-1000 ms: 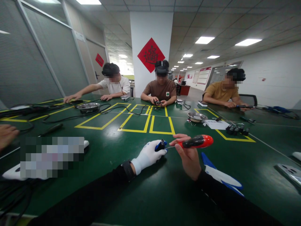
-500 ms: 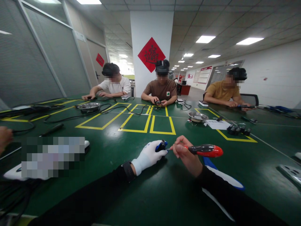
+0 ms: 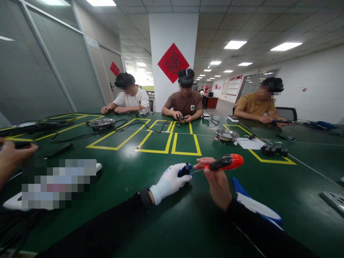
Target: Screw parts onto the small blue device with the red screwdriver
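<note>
My left hand (image 3: 172, 181), in a white glove with blue fingertips, is closed around a small black part (image 3: 185, 170) with a silvery metal end pointing up. Its exact kind is hard to make out. My bare right hand (image 3: 219, 182) holds a screwdriver (image 3: 226, 162) with a red and black handle. The shaft slants left and down to the black part; the tip is hidden by my gloved fingers. Beside my right forearm, a white and blue glove (image 3: 258, 207) lies on the green table (image 3: 129, 225).
A blurred-out white object (image 3: 99, 167) lies left, near another person's hand (image 3: 16, 157) and a dark-handled tool (image 3: 60, 149). Metal bowls (image 3: 227, 134) (image 3: 102, 123), paper (image 3: 249, 143) and several black parts (image 3: 274, 149) lie farther off. Three people sit opposite.
The screwdriver handle has turned and shifted slightly left and up, and my right fingers have straightened along it. My left hand stays put. Another person's hand at the left has come further into view.
</note>
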### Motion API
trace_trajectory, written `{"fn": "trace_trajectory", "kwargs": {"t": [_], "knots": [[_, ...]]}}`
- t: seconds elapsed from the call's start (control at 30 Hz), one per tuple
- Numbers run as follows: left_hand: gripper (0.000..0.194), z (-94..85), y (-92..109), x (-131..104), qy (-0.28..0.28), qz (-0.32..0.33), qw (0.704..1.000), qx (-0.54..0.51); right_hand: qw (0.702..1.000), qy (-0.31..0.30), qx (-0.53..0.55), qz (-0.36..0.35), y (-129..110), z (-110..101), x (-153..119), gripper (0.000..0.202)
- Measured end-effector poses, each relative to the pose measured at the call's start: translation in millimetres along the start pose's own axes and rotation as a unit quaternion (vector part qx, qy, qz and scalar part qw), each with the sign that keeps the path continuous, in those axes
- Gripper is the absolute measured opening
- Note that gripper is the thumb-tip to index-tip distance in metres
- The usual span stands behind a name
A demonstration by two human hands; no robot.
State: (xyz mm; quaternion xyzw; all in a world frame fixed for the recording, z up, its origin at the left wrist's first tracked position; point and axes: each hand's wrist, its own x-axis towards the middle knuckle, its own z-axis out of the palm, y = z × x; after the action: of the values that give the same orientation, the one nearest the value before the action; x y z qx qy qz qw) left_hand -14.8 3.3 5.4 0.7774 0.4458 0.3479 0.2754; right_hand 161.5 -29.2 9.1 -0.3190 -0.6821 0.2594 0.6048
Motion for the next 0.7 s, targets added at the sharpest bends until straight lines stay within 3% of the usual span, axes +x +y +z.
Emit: {"fn": "trace_trajectory", "kwargs": {"t": [0.13, 0.3, 0.47, 0.7], "knots": [[0.027, 3.2, -6, 1, -0.009, 0.002, 1.000, 0.008, 0.997, 0.053, -0.059, -0.015, -1, -2, 1, 0.010], [0.027, 3.0, -8, 0, -0.011, 0.029, 0.999, 0.031, 0.988, 0.039, 0.121, 0.086, -1, 5, 0, 0.023], [0.031, 2.1, -8, 0, -0.011, 0.041, 0.998, 0.038, 0.967, 0.039, 0.227, 0.105, 0, 6, 1, 0.020], [0.034, 3.8, -12, 0, -0.004, 0.037, 0.999, 0.034, 0.988, 0.049, 0.138, 0.044, -4, 9, -7, 0.019]]}}
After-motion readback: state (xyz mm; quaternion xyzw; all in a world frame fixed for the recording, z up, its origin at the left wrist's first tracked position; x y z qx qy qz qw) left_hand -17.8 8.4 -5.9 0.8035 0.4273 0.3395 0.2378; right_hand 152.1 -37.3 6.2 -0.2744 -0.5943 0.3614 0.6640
